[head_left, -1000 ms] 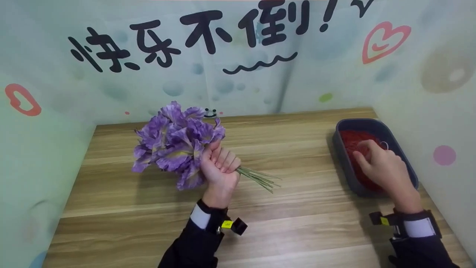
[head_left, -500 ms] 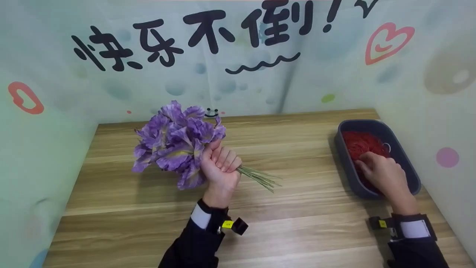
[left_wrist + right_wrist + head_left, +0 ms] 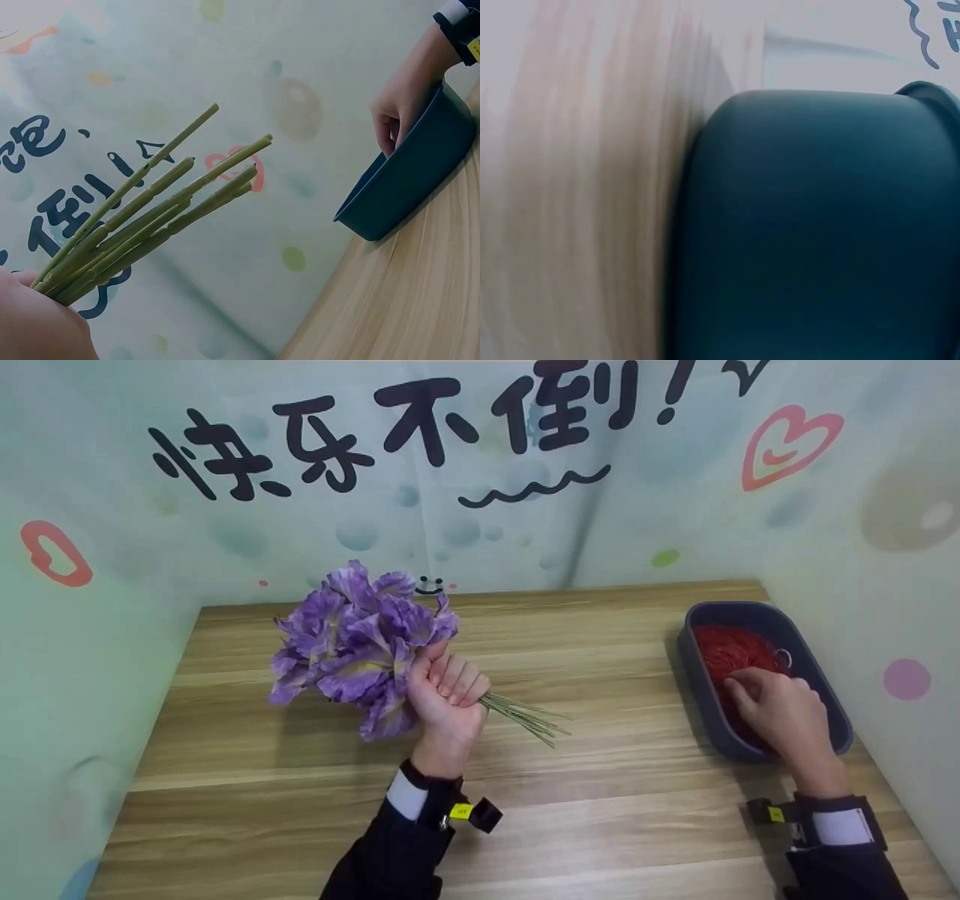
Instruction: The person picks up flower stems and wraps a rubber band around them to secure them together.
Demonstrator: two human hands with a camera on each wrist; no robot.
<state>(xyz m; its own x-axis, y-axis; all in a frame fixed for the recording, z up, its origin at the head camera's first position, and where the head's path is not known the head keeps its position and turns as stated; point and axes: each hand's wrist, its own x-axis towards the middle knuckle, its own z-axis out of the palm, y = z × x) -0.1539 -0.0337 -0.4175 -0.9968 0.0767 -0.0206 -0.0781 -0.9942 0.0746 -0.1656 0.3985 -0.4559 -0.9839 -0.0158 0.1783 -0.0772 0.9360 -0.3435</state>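
Here, the left hand (image 3: 448,701) is raised over the wooden table (image 3: 600,817), its forearm slanting in from the lower edge, while the right hand (image 3: 784,712) reaches down into a dark blue bin (image 3: 691,690) at the table's right side, wrist bent over the near rim. The bunch of purple flowers (image 3: 360,660) sits left of the middle, its long axis running diagonally: blossoms toward the upper left, green stems (image 3: 525,716) fanning out toward the lower right. The left fingers are curled tightly round the stems, just below the blossoms. The right fingers bend down at the red strands (image 3: 735,649); whether they pinch any, I cannot tell
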